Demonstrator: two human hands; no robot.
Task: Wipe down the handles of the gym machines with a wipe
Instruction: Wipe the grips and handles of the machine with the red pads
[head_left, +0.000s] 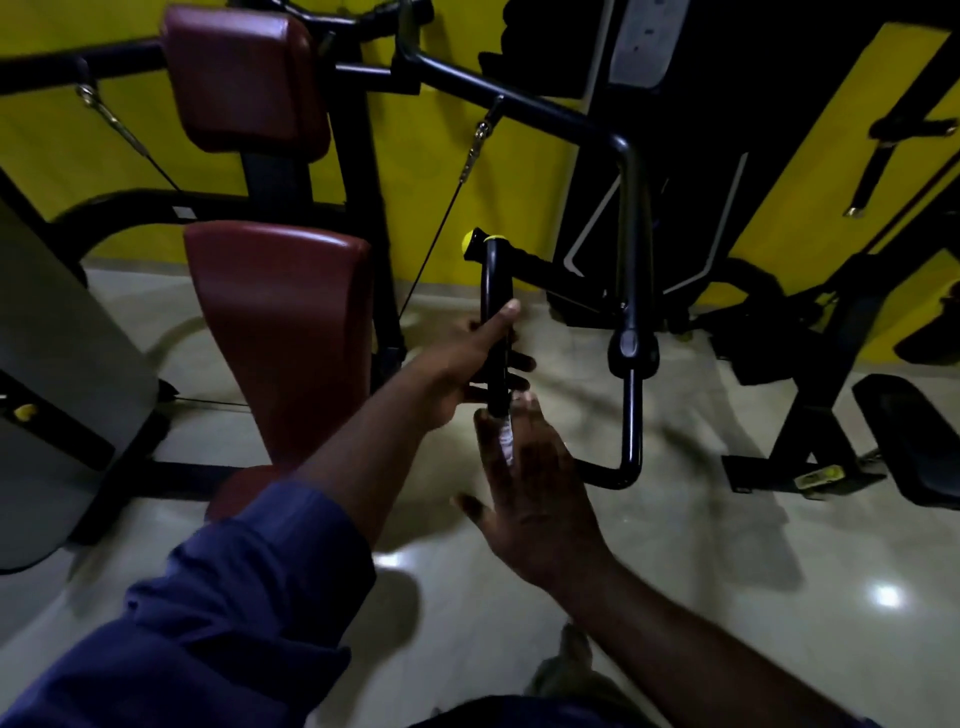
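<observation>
A black vertical handle (492, 291) with a yellow end cap (471, 244) hangs from the machine's arm in the middle of the view. My left hand (467, 364) grips this handle, thumb pointing up along it and fingers curled round it. Just below, my right hand (530, 483) is spread with straight fingers at the handle's lower end. A small white wipe (505, 439) shows between its fingers, against the bottom of the handle.
The machine's maroon seat (280, 332) and back pad (244, 78) stand at left. A second black bar (631, 405) of the same arm hangs to the right. Another black machine frame (810, 415) stands at far right on the shiny floor (675, 545). Yellow wall behind.
</observation>
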